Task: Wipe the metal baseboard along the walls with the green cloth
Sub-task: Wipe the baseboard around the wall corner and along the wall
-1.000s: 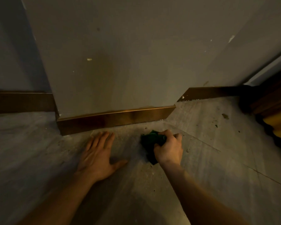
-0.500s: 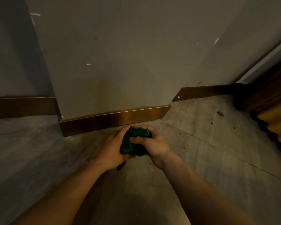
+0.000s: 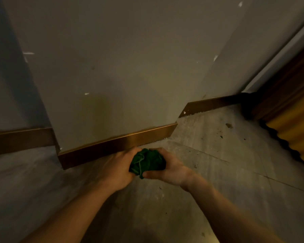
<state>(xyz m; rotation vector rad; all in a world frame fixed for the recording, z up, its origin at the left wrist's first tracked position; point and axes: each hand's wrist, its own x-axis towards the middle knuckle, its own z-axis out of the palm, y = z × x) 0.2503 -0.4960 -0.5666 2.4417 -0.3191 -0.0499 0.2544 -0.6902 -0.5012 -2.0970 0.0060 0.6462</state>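
Hands, left hand (image 3: 118, 168) and right hand (image 3: 168, 168), clutching bunched green cloth (image 3: 146, 163), seemingly just short of baseboard (image 3: 116, 143) edge

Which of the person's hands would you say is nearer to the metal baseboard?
Left. The left hand is just before the metal baseboard; the right hand is farther back.

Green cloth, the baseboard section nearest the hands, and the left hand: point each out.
green cloth (image 3: 147, 162), head view, bunched middle between the hands
baseboard section (image 3: 112, 146), head view, front metal face
left hand (image 3: 118, 170), head view, back of the hand
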